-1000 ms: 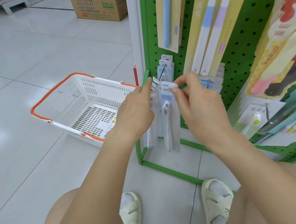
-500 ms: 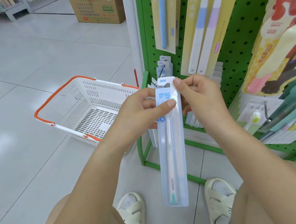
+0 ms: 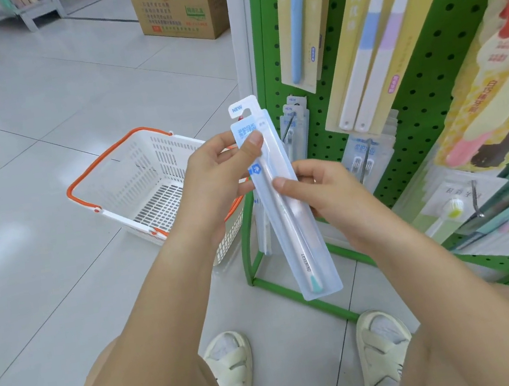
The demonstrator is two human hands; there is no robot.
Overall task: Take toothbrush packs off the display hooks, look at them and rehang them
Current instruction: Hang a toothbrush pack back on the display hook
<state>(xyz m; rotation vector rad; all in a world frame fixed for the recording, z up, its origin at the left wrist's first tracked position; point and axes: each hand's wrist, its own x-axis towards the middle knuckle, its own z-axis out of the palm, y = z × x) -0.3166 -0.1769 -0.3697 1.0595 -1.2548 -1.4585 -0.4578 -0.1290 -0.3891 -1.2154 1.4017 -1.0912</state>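
A long clear toothbrush pack [image 3: 301,245] with a blue "NEW" header card is held tilted in front of the green pegboard rack [image 3: 421,73]. My left hand [image 3: 220,178] grips its upper part, thumb pressed on the blue label. My right hand [image 3: 322,188] pinches its middle from the right side. Behind it, more of the same packs [image 3: 294,126] hang on a low hook. Another bunch [image 3: 367,155] hangs further right.
A white shopping basket [image 3: 132,185] with orange handles stands on the tiled floor to the left of the rack. A cardboard box [image 3: 180,4] sits further back. Yellow boxed toothbrushes [image 3: 366,41] hang higher up. My sandalled feet are below.
The pack came off the low hook and was drawn toward me. It has since risen and tilted, and my right hand slid from its top down to its middle.
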